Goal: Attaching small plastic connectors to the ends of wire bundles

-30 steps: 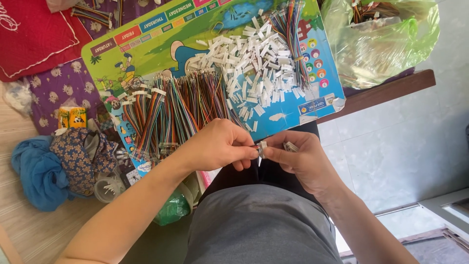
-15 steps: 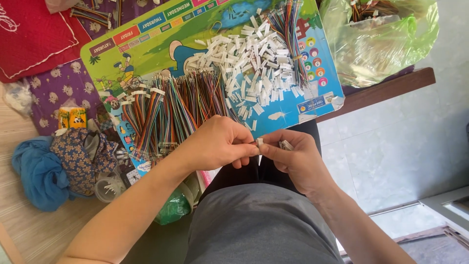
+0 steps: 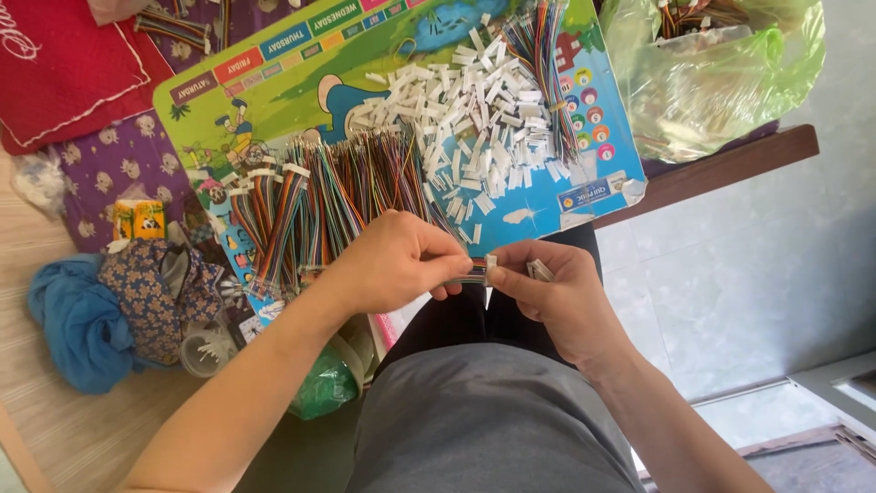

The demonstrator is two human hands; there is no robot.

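white connector (image 3: 491, 263), pinched between both hands, plastic bag (image 3: 721, 82) holding wires

Red cushion (image 3: 64, 68); blue cloth (image 3: 78, 324); green bag (image 3: 716, 68)

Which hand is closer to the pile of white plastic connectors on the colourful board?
Left, by a narrow margin. The left hand lies just below the white connectors, under the pile's left part. The right hand sits slightly lower, under its right part.
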